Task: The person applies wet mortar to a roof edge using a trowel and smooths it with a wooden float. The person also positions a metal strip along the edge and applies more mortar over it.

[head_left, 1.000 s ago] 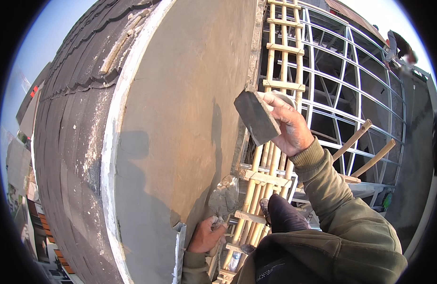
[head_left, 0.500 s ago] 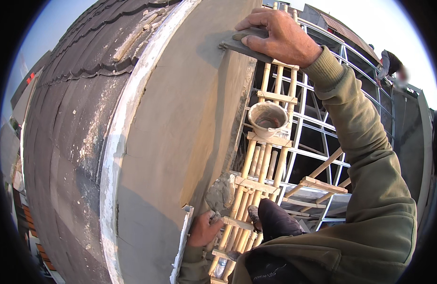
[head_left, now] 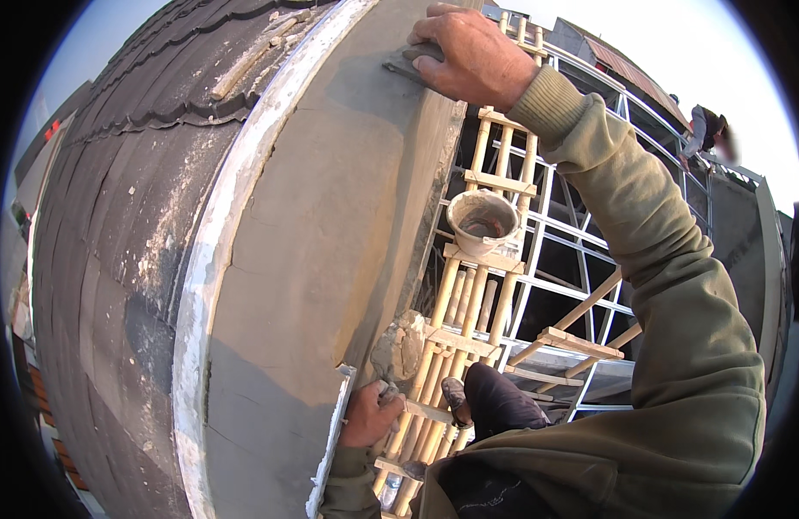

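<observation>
Gripping a flat board (head_left: 330, 441) heaped with a lump of mortar (head_left: 401, 346), the left hand (head_left: 369, 415) sits low against the grey plastered wall (head_left: 313, 242), just right of the dark roof tiles (head_left: 114, 216). Higher up, the right hand (head_left: 473, 54) is closed over a trowel (head_left: 405, 62) and presses it flat on the wall's top edge. Further right, a bucket (head_left: 483, 221) rests on the bamboo scaffold (head_left: 469, 320), and another person (head_left: 706, 130) stands on the far roof.

Bldg site, outdoors; wet plaster wall (head_left: 313, 225); bamboo scaffold (head_left: 469, 320); tiled roof (head_left: 149, 112).
</observation>
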`<action>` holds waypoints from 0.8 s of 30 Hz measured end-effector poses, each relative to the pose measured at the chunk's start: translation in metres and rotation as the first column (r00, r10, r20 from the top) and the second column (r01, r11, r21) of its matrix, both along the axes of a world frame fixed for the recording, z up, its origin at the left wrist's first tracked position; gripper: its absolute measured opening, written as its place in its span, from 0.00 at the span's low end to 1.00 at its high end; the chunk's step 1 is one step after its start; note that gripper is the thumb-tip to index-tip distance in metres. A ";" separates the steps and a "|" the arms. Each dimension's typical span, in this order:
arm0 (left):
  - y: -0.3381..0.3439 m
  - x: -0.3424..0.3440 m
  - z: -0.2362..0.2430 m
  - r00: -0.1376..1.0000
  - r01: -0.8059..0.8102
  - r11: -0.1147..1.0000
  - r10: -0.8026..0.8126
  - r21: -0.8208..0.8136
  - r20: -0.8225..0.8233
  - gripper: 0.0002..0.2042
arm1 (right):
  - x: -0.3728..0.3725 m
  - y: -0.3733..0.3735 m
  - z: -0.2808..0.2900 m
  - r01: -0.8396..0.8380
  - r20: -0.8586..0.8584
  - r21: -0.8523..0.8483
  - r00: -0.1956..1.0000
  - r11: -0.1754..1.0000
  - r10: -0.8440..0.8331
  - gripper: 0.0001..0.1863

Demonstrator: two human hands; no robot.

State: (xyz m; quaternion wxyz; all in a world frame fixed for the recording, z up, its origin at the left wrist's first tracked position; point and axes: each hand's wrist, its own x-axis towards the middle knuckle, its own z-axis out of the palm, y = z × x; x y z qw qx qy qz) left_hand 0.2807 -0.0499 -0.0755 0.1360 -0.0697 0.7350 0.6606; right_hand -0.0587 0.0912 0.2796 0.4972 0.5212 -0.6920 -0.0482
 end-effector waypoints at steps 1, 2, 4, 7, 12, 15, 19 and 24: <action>0.001 -0.004 -0.001 0.999 0.026 1.000 -0.026 -0.011 -0.027 0.12 | -0.016 0.000 0.015 0.121 0.213 -0.073 0.972 0.990 -0.103 0.18; 0.004 -0.008 -0.001 0.997 0.059 0.998 -0.060 -0.025 -0.058 0.12 | -0.028 0.004 0.033 0.260 0.418 -0.123 0.889 0.958 -0.188 0.18; 0.003 -0.004 0.005 0.999 0.038 0.998 -0.038 -0.050 -0.011 0.12 | -0.033 0.000 0.047 0.262 0.372 -0.056 0.901 0.963 -0.224 0.16; -0.005 0.011 0.002 0.998 -0.016 0.999 0.018 -0.039 0.057 0.12 | 0.049 -0.010 -0.005 -0.023 0.455 -0.011 0.890 1.000 0.025 0.16; -0.004 0.010 -0.003 0.999 -0.008 0.999 0.011 -0.051 0.044 0.12 | -0.020 -0.034 0.023 0.294 0.430 -0.005 0.864 0.956 -0.263 0.18; 0.006 -0.015 0.002 0.998 0.060 0.998 -0.060 -0.012 -0.002 0.12 | -0.128 0.028 0.043 0.225 0.237 -0.411 0.962 0.884 -0.134 0.19; -0.007 0.006 -0.006 0.997 -0.010 1.000 0.010 -0.009 0.078 0.12 | 0.012 0.020 -0.054 0.171 0.626 -0.779 0.257 0.603 0.736 0.18; -0.001 -0.005 -0.008 0.998 0.046 0.994 -0.043 -0.097 0.038 0.11 | 0.036 0.022 -0.104 0.105 0.612 -0.786 0.270 0.609 0.743 0.19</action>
